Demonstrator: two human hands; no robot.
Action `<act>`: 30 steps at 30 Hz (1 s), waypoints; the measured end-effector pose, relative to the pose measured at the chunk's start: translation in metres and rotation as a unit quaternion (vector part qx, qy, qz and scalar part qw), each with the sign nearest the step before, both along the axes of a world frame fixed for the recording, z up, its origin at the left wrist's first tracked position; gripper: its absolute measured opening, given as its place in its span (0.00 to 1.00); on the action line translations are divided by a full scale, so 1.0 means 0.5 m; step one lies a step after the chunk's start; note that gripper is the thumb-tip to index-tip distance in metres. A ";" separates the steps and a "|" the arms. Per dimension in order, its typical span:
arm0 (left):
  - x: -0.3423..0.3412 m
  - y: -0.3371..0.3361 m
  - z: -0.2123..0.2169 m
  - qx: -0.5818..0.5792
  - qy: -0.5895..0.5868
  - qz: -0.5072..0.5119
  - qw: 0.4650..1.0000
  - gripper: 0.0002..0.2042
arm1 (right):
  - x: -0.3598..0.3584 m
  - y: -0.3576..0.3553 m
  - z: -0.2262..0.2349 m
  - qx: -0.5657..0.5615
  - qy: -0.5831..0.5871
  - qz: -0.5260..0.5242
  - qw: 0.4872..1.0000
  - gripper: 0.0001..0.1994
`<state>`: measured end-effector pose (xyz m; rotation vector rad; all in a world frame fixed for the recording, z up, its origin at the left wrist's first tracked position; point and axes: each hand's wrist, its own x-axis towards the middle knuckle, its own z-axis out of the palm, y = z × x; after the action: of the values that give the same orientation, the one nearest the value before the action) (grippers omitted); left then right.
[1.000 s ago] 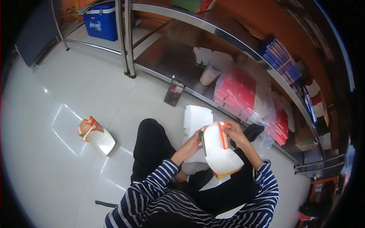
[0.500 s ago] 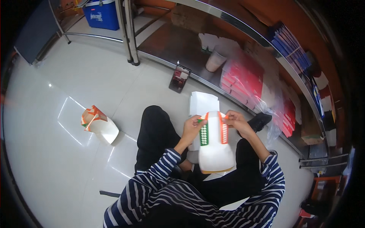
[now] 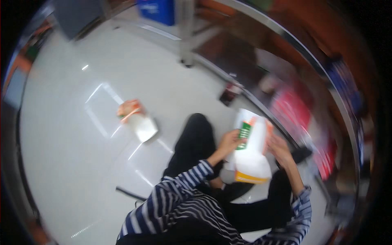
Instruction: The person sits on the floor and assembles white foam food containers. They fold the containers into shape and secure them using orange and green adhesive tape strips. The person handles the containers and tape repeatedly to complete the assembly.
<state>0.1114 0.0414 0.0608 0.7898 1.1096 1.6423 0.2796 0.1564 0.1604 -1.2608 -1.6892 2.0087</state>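
Observation:
A white paper food carton (image 3: 254,160) with green, orange and yellow printed panels is held over my lap, tilted. My left hand (image 3: 229,143) closes on its green-patterned side. On the orange side, my right hand (image 3: 280,150) grips the edge, blurred by motion. Just beyond the carton lies a white flat piece (image 3: 243,116), mostly covered by it. To the left on the floor rests another carton (image 3: 145,129), white with an orange top, lying on its side.
A low metal shelf (image 3: 222,74) runs along the far right, with red flat packs (image 3: 292,109) in clear plastic on it. A small dark red box (image 3: 229,94) stands at its edge. Far off is a blue cooler box (image 3: 157,10). A dark strap (image 3: 128,192) lies at lower left.
My view has swung left, so everything shifts rightward in it. The carton in my hands is turned and tilted, showing more of its yellow edge. Both hands still hold it.

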 end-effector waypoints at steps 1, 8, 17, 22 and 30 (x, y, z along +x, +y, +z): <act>-0.014 -0.009 0.015 -0.001 0.065 -0.005 0.998 0.11 | 0.034 0.014 -0.025 0.017 -0.033 0.052 0.998 0.17; -0.251 -0.212 0.089 0.036 0.260 0.071 0.962 0.37 | -0.161 -0.060 0.003 0.099 0.062 0.129 0.985 0.10; -0.666 -0.412 0.065 -0.348 0.612 0.146 0.695 0.53 | -0.349 -0.104 -0.076 0.041 0.135 0.249 0.958 0.12; -0.646 -0.370 -0.006 -0.228 0.564 0.255 0.751 0.34 | -0.424 -0.149 -0.171 0.024 0.185 0.131 0.974 0.12; -0.616 -0.334 -0.032 -0.216 0.596 0.353 0.688 0.14 | -0.462 -0.204 -0.203 -0.015 0.329 -0.009 0.944 0.12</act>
<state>-0.1964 -0.1254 0.0445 1.2127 2.9086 1.1565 0.0484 0.0546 0.0586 -0.4984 -1.3083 2.1172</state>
